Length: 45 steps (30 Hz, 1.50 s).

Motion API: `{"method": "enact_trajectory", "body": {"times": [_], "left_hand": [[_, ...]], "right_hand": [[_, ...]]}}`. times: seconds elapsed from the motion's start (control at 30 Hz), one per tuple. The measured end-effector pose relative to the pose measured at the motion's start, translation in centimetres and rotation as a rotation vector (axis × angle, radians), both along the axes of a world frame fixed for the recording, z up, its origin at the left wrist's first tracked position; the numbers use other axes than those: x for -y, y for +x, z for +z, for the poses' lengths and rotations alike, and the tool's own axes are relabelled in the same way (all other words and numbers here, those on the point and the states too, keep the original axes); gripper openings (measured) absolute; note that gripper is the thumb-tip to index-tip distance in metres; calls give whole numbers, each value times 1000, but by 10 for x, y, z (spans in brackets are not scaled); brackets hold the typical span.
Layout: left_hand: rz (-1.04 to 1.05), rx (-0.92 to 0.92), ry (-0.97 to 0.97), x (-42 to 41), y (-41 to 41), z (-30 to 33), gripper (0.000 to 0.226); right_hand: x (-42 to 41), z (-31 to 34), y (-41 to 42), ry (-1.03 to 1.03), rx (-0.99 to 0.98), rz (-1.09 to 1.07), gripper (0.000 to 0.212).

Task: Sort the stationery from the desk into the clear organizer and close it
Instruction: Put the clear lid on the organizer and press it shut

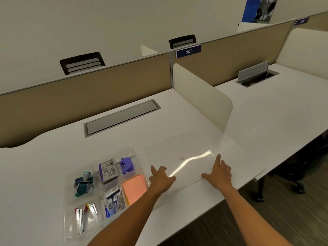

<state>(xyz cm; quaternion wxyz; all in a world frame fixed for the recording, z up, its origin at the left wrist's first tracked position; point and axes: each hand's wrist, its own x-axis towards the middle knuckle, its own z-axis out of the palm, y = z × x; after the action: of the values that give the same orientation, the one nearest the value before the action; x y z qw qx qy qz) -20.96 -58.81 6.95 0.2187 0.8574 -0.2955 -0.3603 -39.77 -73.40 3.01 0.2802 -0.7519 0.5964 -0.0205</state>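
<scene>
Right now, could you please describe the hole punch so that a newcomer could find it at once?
Start at the clear organizer lying open on the white desk, left of the flat clear lid. Look in its far-right compartment, beyond the orange sticky notes. The hole punch is the only purple item there.

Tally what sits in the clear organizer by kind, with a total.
Teal stamps: 2
Red-tipped staplers: 2
Purple hole punch: 1
Staple box: 1
Orange sticky-note pad: 1
Blue packaged item, contents unclear: 1
Total: 8
</scene>
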Motion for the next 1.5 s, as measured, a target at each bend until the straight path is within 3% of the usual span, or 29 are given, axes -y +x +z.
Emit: {"method": "enact_trajectory", "body": {"times": [0.2, 0.37, 0.5, 0.6, 0.67, 0.77, 0.87, 1.0, 1.07, 1.13, 1.2, 1.33, 1.5], "left_hand": [[49, -50, -103, -5, 5, 7, 45], [96, -46, -261, -9, 4, 24, 46], [211, -149, -469, -11, 11, 50, 37], [231, -52, -625, -17, 16, 74, 19], [186, 2, -680, -26, 20, 89, 33], [59, 85, -696, -45, 27, 110, 68], [-4, 114, -796, -63, 38, 129, 77], [-169, 239, -881, -94, 61, 154, 66], [-182, 385, -914, -110, 71, 166, 48], [-41, 497, -1000, -126, 78, 179, 29], [139, 505, -1112, -142, 82, 193, 24], [403, 497, -1150, -168, 91, 205, 13], [645, 381, -1051, -192, 111, 194, 18]], "right_hand": [[25, 2, -13, 93, 90, -162, 116], [34, 15, -27, 299, 606, -428, 84], [26, 52, -28, 182, 784, -406, 57], [16, 84, -23, 116, 916, -351, 43], [12, 103, -19, 84, 1006, -316, 36], [6, 131, -14, 30, 1127, -215, 37], [-2, 153, -6, -25, 1222, -76, 52], [-16, 179, 14, -39, 1359, 82, 67], [-24, 192, 28, -30, 1423, 178, 69], [-32, 200, 42, -41, 1503, 240, 62], [-41, 204, 58, -81, 1568, 275, 61], [-58, 190, 92, -79, 1440, 277, 37], [-93, 149, 132, -48, 1054, 294, 49]]}}
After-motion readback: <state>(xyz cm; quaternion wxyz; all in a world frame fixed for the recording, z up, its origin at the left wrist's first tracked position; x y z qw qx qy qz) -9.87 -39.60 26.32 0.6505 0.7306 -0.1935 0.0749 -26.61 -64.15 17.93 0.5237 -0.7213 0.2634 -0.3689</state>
